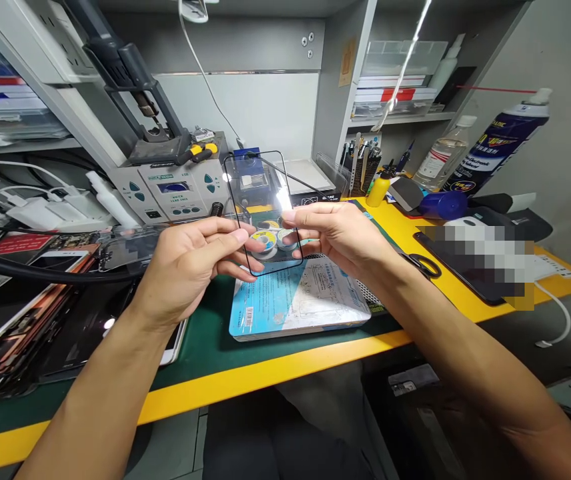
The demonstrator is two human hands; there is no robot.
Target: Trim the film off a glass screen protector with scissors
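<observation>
Between my two hands a clear phone screen glass with a thin black border (260, 190) is held up and tilted, catching a bright reflection. My left hand (198, 253) pinches its lower left edge between thumb and fingers. On the opposite edge, my right hand (333, 230) grips with thumb and fingertips. Spools of wire (264, 241) show through the glass. Below it, a blue and white box (300, 303) lies flat on the green mat (205, 347).
Stacked phones and screens (55, 313) crowd the left side. A soldering station (175, 190) stands behind them. At the right are scissors (423, 265), a dark phone (458, 267), a yellow bottle (379, 188), a clear bottle (443, 157) and a spray can (498, 147).
</observation>
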